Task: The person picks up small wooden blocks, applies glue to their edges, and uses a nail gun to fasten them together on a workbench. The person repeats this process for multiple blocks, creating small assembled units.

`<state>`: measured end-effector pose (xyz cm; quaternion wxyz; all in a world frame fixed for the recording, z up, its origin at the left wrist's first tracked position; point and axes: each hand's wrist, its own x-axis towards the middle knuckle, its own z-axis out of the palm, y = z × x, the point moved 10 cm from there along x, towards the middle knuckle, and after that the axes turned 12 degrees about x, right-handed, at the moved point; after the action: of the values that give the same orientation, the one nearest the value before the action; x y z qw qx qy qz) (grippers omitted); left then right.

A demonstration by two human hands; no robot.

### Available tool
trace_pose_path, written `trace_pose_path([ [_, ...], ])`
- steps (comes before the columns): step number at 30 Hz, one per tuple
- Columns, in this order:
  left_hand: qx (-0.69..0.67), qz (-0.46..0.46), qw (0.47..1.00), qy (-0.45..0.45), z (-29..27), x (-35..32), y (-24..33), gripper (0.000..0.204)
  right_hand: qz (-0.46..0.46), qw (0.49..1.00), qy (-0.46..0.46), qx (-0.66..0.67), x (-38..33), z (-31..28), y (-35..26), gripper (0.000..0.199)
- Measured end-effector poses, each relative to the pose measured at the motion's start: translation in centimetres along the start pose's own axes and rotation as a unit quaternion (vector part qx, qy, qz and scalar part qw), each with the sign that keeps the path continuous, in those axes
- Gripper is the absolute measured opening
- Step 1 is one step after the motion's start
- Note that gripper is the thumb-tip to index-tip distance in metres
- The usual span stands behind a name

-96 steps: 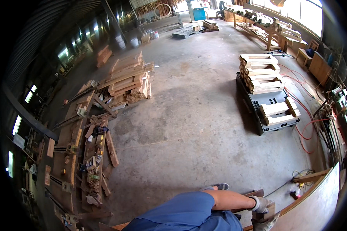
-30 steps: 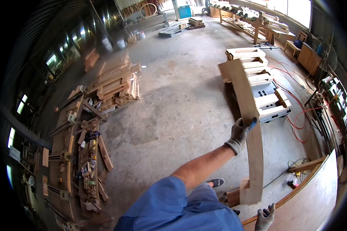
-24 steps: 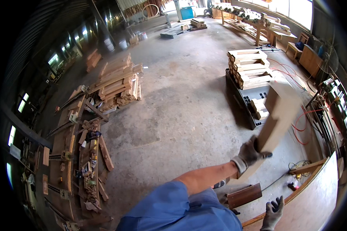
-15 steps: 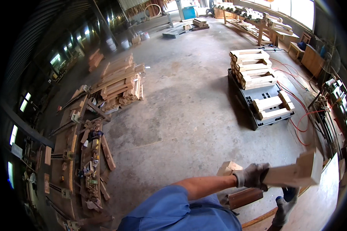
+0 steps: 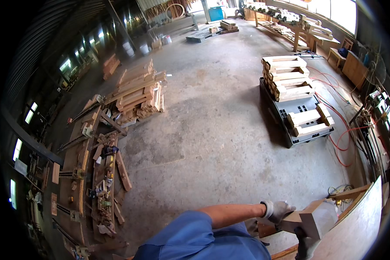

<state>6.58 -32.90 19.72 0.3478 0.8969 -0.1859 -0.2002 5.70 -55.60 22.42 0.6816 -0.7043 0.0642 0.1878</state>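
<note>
White tabletop (image 5: 363, 221): just right of the right hand (image 5: 307, 248).
Black pallet (image 5: 298, 105): well ahead of the left hand (image 5: 278, 211).
Wooden frames (image 5: 295, 92): stacked on the pallet, far from both hands.
Wooden piece (image 5: 320, 219): between both hands, blocky end toward the right.
Left hand: gloved, closed on the piece's left end.
Right hand: gloved, against the lower side; finger spread hidden, impossible to tell.

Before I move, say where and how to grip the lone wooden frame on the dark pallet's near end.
Take the wooden frame by its near rail, probably from the near side: that bar faces you, with open space behind it.
</note>
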Motion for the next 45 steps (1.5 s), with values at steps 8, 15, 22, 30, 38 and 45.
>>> trace_pose_path([
  [8,-0.193,0.042,0.980,0.031,1.6,1.2,-0.6,0.065,-0.206,0.974,0.093,0.003,-0.6,3.9,-0.2,0.060],
  [15,-0.502,0.076,0.861,-0.022,6.5,4.4,-0.7,0.038,-0.101,0.961,0.223,-0.128,-2.2,1.7,2.7,0.057],
  [22,-0.663,0.050,0.738,-0.114,3.3,2.4,0.5,0.041,-0.098,0.964,0.243,-0.035,-3.2,2.7,3.2,0.071],
  [30,-0.328,-0.048,0.916,-0.227,5.0,4.0,2.4,0.069,-0.100,0.966,0.235,-0.044,-5.1,3.8,10.3,0.062],
  [38,-0.289,-0.069,0.915,-0.273,7.3,2.0,1.8,0.072,-0.111,0.967,0.217,-0.081,-6.1,3.5,12.0,0.054],
  [45,-0.362,-0.102,0.894,-0.242,10.4,7.4,4.4,0.064,-0.119,0.946,0.292,-0.078,-4.8,-3.4,12.5,0.061],
])
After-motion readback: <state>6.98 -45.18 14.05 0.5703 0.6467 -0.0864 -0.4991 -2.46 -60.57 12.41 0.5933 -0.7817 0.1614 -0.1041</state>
